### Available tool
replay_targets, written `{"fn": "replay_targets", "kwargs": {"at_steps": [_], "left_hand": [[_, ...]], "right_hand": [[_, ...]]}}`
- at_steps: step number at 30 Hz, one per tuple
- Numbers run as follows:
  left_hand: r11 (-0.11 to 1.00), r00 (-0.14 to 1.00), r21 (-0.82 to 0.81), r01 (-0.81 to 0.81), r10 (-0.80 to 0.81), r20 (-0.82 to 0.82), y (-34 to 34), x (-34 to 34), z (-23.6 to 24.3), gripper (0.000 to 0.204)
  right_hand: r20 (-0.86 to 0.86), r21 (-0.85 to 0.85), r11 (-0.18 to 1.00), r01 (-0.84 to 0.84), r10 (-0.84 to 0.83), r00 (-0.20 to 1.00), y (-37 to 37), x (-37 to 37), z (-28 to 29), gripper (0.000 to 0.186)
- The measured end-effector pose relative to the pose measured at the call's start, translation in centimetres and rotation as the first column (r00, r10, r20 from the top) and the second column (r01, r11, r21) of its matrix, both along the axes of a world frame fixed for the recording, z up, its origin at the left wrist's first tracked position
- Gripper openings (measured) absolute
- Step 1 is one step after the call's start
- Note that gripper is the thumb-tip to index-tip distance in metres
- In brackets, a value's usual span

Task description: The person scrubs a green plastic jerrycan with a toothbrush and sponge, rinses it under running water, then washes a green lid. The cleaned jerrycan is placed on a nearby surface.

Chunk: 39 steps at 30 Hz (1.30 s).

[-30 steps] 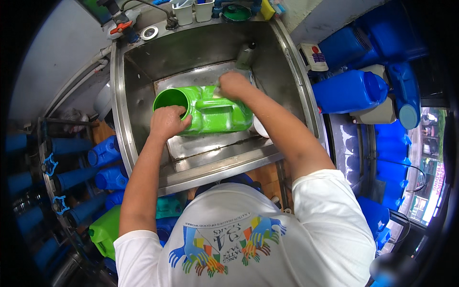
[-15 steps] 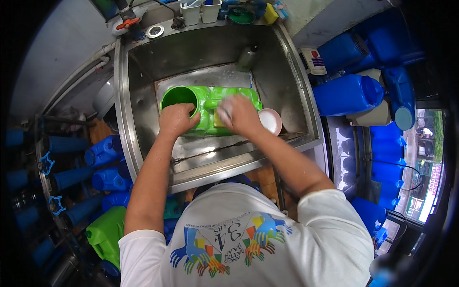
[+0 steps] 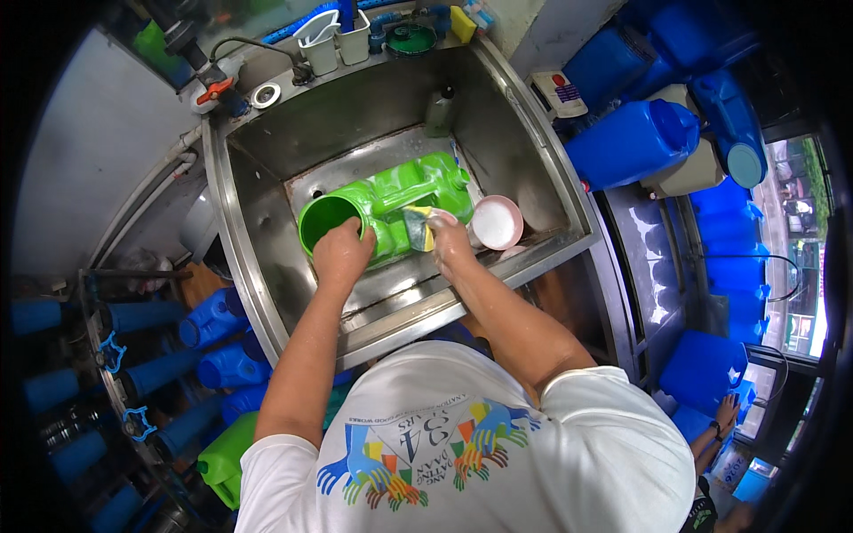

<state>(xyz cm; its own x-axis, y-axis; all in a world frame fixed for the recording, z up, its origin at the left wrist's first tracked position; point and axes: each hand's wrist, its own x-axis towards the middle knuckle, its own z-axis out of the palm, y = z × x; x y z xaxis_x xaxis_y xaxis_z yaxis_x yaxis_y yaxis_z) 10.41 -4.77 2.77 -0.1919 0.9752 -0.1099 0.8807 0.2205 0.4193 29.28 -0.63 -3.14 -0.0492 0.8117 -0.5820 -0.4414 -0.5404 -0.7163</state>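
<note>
The jug, green and streaked with suds, lies on its side in the sink, its wide round mouth to the left. The left hand hooks its fingers over the mouth's rim, gripping the wall. The right hand pinches a yellow and dark sponge at the jug's near side; whether it presses on the wall or sits just off it, I cannot tell.

The step in hand looks like scrubbing the outside with suds. The next stroke probably calls for a firm left grip, since a soapy jug could roll or slide.

Just right of the jug, a pink bowl holds white foam. The jug's inside is shaded, and nothing shows in it. A bottle stands in the sink's far right corner; its contents are unclear. On the back ledge, two white bins hold white and blue items.
</note>
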Motion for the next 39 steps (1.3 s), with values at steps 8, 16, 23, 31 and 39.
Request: {"fn": "replay_targets", "kwargs": {"at_steps": [8, 16, 23, 31, 39], "left_hand": [[0.999, 1.0, -0.04, -0.028, 0.027, -0.014, -0.2, 0.9, 0.2, 0.036], [0.76, 0.933, 0.553, 0.342, -0.206, -0.294, 5.5, 1.7, 0.4, 0.051], [0.944, 0.952, 0.128, 0.303, -0.293, -0.092, 9.0, 3.1, -1.2, 0.055], [0.972, 0.97, 0.088, 0.217, -0.205, -0.129, 8.4, 3.7, -0.7, 0.049], [0.996, 0.983, 0.021, 0.081, -0.076, -0.169, 8.0, 4.8, -0.3, 0.046]], "right_hand": [[-0.4, 0.1, 0.989, -0.112, 0.143, 0.905, 1.4, -2.3, 0.0, 0.022], [0.812, 0.552, 0.363, -0.751, -0.437, 0.386, 9.2, 3.0, 8.5, 0.035], [0.879, 0.327, 0.733, -0.596, -0.003, 0.477, 7.6, 9.1, -1.9, 0.037], [0.867, 0.326, 0.52, -0.789, 0.169, 0.47, 18.8, 4.1, -1.4, 0.029], [0.785, 0.286, 0.568, -0.772, 0.323, 0.528, 17.4, 8.0, 2.0, 0.036]]}}
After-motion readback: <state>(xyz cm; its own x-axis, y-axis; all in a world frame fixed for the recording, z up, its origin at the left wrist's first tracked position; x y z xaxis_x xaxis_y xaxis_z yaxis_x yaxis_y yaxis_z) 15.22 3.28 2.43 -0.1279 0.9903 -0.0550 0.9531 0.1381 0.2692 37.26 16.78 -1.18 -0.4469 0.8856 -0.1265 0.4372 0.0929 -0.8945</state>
